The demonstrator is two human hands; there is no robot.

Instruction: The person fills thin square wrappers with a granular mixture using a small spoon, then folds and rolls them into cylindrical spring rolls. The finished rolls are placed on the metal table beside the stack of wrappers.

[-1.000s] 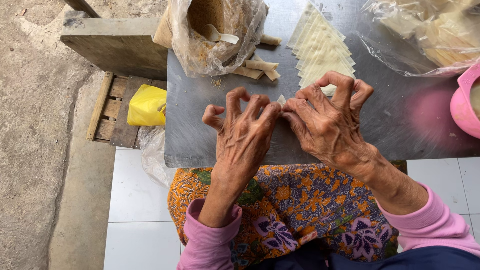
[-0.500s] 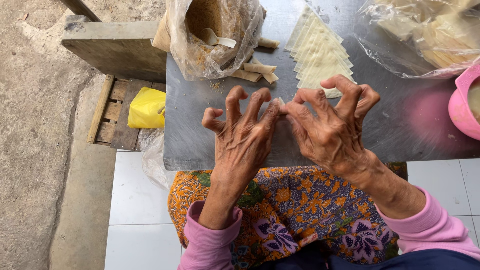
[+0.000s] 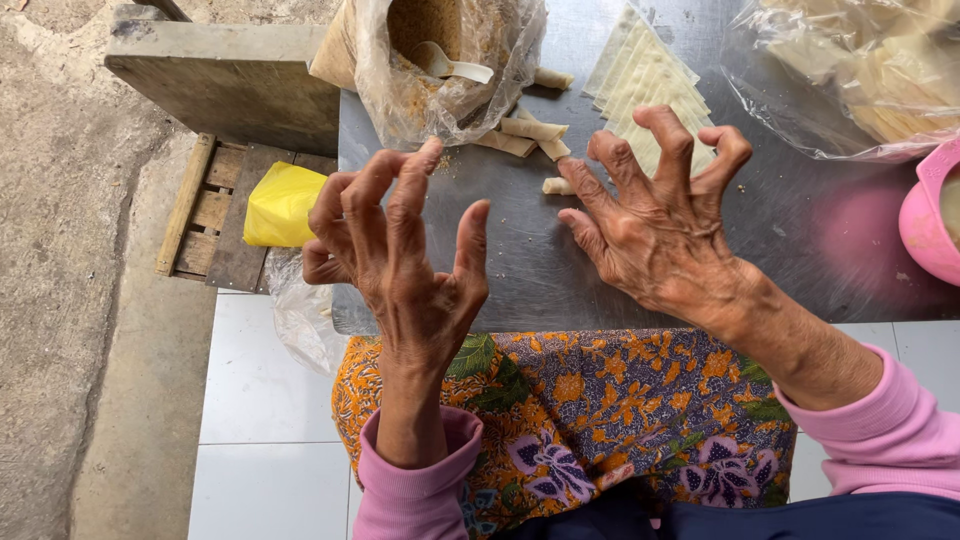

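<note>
My left hand [image 3: 400, 265] hovers over the near edge of a grey metal table [image 3: 520, 270], fingers spread and curled, holding nothing. My right hand [image 3: 660, 225] is also open, its fingertips over a fanned stack of pale thin wrapper sheets [image 3: 650, 75]. A small rolled wrapper [image 3: 557, 186] lies on the table just left of my right index finger. Several more finished rolls [image 3: 530, 135] lie beside a clear plastic bag of brown crumbly filling [image 3: 440, 60] with a white spoon [image 3: 450, 66] in it.
A second clear bag of pale sheets [image 3: 860, 70] sits at the far right, with a pink bowl [image 3: 930, 215] below it. A yellow packet [image 3: 283, 205] rests on a wooden pallet [image 3: 205, 215] left of the table, beside a concrete slab [image 3: 225, 80].
My hands were together, fingertips pinching a roll. They have parted and opened, the left moving down and left, and the roll now lies on the table.
</note>
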